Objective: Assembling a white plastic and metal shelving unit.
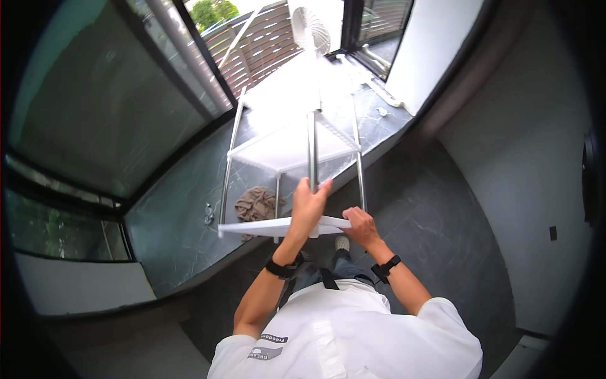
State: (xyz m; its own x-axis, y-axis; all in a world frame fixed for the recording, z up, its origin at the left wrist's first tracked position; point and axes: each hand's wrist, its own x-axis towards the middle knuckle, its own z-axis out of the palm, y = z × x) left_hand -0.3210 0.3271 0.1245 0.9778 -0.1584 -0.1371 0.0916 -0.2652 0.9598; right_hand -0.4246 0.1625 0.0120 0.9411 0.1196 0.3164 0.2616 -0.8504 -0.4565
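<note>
A rack of white shelf boards on slim metal poles stretches away from me, partly washed out by bright light. My left hand (pixel 307 207) is closed round a metal pole (pixel 312 145) near the closest white shelf board (pixel 255 228). At that board's right end my right hand (pixel 360 227) grips the edge, its fingers bent over the top. A middle shelf board (pixel 297 146) sits between the outer poles farther off. Behind the near board lies a crumpled brown cloth (pixel 257 203).
The rack rests over a dark marbled ledge (pixel 173 221) beside a large window (pixel 95 95). A white fan (pixel 309 30) stands beyond it, before a slatted fence (pixel 259 54). White pipes (pixel 379 91) run along the far right. My shoe (pixel 342 242) is on the dark floor (pixel 435 252).
</note>
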